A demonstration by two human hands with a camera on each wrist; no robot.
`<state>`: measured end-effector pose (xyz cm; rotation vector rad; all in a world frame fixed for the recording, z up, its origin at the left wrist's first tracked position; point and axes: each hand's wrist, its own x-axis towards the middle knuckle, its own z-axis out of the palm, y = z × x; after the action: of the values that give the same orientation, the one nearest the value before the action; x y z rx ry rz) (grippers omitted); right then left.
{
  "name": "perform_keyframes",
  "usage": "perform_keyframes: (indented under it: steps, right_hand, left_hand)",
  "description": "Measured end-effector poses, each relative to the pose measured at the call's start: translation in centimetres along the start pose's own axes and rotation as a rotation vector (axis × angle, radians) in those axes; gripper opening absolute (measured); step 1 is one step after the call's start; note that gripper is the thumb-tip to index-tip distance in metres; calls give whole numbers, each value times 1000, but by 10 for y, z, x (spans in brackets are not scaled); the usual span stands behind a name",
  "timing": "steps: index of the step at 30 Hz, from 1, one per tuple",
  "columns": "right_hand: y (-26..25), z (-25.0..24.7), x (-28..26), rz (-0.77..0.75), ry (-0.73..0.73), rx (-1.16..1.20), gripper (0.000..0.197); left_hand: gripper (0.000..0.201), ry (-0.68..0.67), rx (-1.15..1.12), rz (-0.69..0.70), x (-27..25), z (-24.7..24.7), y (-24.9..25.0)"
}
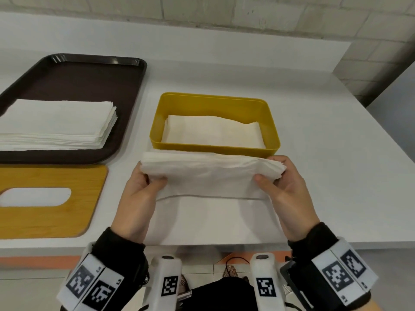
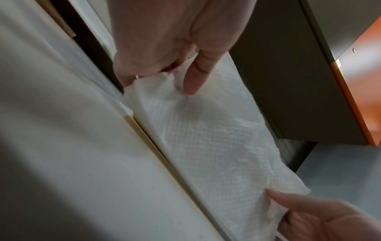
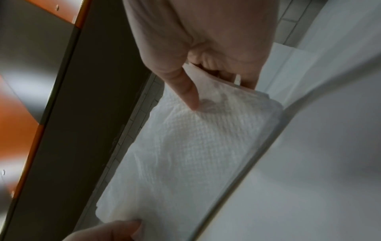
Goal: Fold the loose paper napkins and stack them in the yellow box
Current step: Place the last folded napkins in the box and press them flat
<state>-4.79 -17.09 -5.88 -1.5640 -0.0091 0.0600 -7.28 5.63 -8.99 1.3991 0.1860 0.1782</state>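
White paper, head view: folded napkin bundle point(image 1: 211, 173) held just near of the yellow box point(image 1: 214, 104); left hand point(image 1: 139, 191) and right hand point(image 1: 285, 187) each pinch an end.
Box: some napkins point(image 1: 213, 131) already inside.
Tray point(image 1: 89, 79), far left: thick loose stack point(image 1: 56, 124) left, so probably early-to-mid task.
Left wrist: thumb point(image 2: 195, 76) on the bundle.
Right wrist: same pinch, thumb point(image 3: 183, 84) on top.

Both forearms (in black sleeves) reach forward side by side. The left hand point(image 1: 137, 194) pinches one end of a folded white paper napkin point(image 1: 208, 176), thumb on top. The right hand point(image 1: 285, 187) pinches the opposite end likewise.
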Motion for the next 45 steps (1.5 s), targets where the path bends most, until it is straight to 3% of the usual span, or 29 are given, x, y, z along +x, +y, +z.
perform_keyframes:
  steps: [7,11,18,23,29,33,35,39,45]
  right_hand:
    - [2,3,1,62,-48,-99,43]
    - [0,0,0,37,-18,-67,34]
    - [-5,-1,-5,-33,-64,-129,33]
    - [-46,-10,-6,-189,-54,-28,29]
    - [-91,-9,32,-316,-5,-139,33]
    - [-98,-7,71,-283,43,-271,52]
    - [-91,-4,88,-268,29,-440,53]
    - [-74,3,111,-237,-40,-927,32]
    - [-69,12,114,-169,-225,-1245,48]
  left_hand:
    - [73,-86,85,20,1,1,-3]
    - [64,-27,62,20,2,2,-1]
    - [62,-77,141,67,-2,6,8]
    - [38,-58,102,180,-5,5,46]
    - [47,-2,93,340,26,23,94]
    - [45,27,365,423,59,27,101]
    - [31,9,619,357,75,31,98]
    - [24,-20,940,162,91,38,89]
    - [33,-152,1300,30,98,43,93]
